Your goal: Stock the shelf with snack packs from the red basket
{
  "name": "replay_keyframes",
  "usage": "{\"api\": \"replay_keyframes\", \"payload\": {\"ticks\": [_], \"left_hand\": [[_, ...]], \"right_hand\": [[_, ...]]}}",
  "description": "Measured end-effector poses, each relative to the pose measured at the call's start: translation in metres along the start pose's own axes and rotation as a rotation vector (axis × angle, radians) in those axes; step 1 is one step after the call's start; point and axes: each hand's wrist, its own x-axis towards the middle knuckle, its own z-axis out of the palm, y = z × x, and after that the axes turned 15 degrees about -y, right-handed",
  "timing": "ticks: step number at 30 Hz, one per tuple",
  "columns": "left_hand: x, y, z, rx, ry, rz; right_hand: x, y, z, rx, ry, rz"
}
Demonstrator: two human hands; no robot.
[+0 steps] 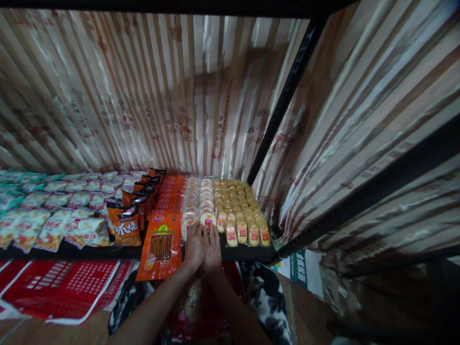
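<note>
My left hand [196, 247] and my right hand [212, 250] are side by side at the shelf's front edge, fingers pointing forward and close together. Their fingertips are on a round, pale cracker packet [207, 219] with a red label, at the front of its row. The fingers partly hide the packet's lower edge. Left of it is another row of round packets [189, 211]. To the right stand several rows of small yellow wrapped cakes [241, 232] with red labels. An orange flat snack packet [161, 247] overhangs the shelf edge at left.
Orange-and-black snack bags [124, 225] and white snack bags [59, 227] fill the shelf's left side. A black post [283, 103] rises at the right rear, before a striped curtain [201, 96]. Red baskets [75, 282] sit below the black shelf [118, 252].
</note>
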Motion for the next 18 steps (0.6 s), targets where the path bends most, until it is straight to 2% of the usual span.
{"api": "replay_keyframes", "payload": {"ticks": [5,10,18], "left_hand": [[-0.006,-0.017,0.003,0.026,0.009,-0.08],[-0.009,-0.025,0.004,0.056,-0.029,-0.078],[-0.009,-0.029,0.004,0.039,-0.022,-0.077]], "right_hand": [[-0.001,-0.011,-0.019,-0.047,-0.125,0.14],[-0.001,-0.023,-0.032,-0.079,-0.218,0.204],[0.004,-0.023,-0.032,-0.115,-0.191,0.158]]}}
